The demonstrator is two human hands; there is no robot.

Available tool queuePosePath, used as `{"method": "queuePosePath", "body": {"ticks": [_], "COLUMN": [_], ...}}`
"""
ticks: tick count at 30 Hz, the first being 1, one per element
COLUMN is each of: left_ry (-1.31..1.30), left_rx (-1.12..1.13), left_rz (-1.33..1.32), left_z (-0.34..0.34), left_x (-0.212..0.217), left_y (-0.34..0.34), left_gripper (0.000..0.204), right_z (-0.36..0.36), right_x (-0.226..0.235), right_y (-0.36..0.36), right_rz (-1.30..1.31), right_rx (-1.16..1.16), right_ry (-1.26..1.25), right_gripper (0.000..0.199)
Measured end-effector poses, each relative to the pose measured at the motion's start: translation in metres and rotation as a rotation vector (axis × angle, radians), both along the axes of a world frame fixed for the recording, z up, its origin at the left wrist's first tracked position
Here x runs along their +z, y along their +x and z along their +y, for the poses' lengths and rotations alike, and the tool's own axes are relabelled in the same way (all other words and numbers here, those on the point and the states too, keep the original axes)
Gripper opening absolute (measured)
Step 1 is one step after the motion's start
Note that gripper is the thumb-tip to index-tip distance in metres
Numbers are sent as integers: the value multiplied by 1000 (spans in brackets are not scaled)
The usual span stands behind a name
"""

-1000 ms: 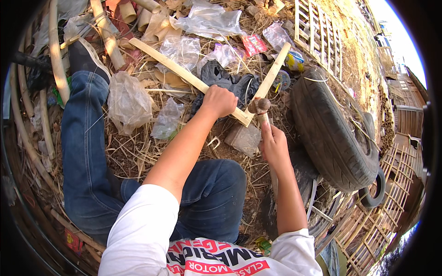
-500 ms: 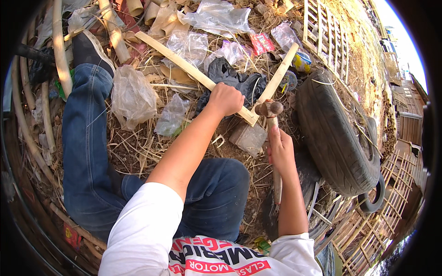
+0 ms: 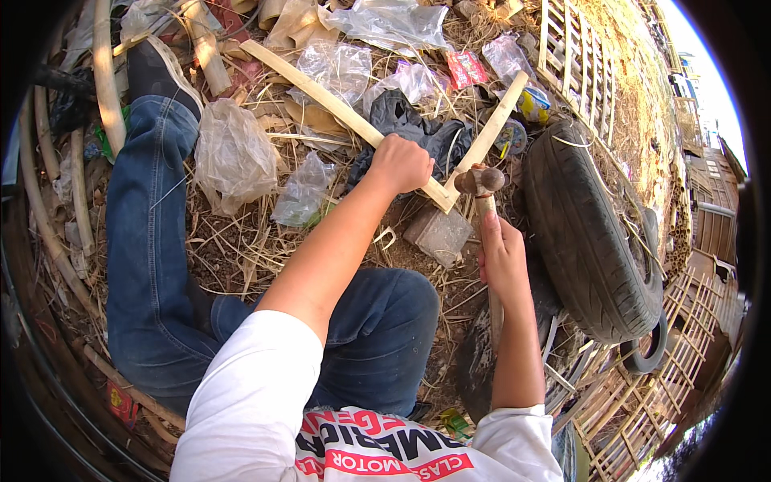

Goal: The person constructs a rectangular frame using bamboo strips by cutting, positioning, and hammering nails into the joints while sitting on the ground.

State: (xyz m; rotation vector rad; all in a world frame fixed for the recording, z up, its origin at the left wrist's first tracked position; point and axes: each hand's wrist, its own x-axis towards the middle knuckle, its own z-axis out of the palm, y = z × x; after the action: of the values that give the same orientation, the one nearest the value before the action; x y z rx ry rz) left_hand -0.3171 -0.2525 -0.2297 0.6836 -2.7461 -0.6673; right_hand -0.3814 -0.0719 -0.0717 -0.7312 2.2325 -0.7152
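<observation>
My left hand (image 3: 402,164) is closed round a long pale bamboo strip (image 3: 313,90) close to its near end. That end meets a second bamboo strip (image 3: 494,128) in a V shape, just above a grey block (image 3: 438,234) on the ground. My right hand (image 3: 503,261) grips a hammer (image 3: 484,193) by its wooden handle, thumb lying along the shaft. The rusty hammer head is right beside the joined strip ends, apart from my left hand. The lower handle is partly hidden behind my right hand and forearm.
A big black tyre (image 3: 590,233) stands on the right. Black plastic bag (image 3: 414,120) and clear plastic bags (image 3: 233,153) litter the straw beyond my hands. Bamboo lattice panels (image 3: 574,60) lie at the right. Thick bamboo poles (image 3: 104,76) are beside my outstretched leg on the left.
My right hand and the hammer have shifted slightly to the right, away from the joint of the strips. My left hand keeps its hold on the strip.
</observation>
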Motion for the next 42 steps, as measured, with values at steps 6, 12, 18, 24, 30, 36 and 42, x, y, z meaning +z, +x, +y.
{"method": "queuePosePath", "body": {"ticks": [6, 12, 18, 24, 30, 36, 42], "left_ry": [-13, -44, 35, -20, 25, 18, 7], "left_rx": [-11, 6, 6, -38, -14, -18, -24], "left_rz": [-26, 77, -47, -17, -106, -74, -107], "left_z": [0, 0, 1, 2, 0, 4, 1], "left_x": [7, -1, 2, 4, 7, 8, 4], "left_y": [-6, 0, -2, -1, -1, -5, -1], "left_gripper": [40, 44, 39, 45, 41, 42, 40], "right_z": [9, 4, -5, 5, -8, 4, -16], "right_x": [-40, -14, 9, -14, 15, -38, 11], "right_y": [-9, -3, 2, -7, -1, -25, -4], "right_rz": [121, 69, -2, -94, -46, 134, -11], "right_rx": [59, 85, 1, -100, -28, 138, 6], "right_ry": [150, 66, -14, 191, 24, 141, 84], "right_gripper": [53, 46, 48, 48, 49, 50, 49]}}
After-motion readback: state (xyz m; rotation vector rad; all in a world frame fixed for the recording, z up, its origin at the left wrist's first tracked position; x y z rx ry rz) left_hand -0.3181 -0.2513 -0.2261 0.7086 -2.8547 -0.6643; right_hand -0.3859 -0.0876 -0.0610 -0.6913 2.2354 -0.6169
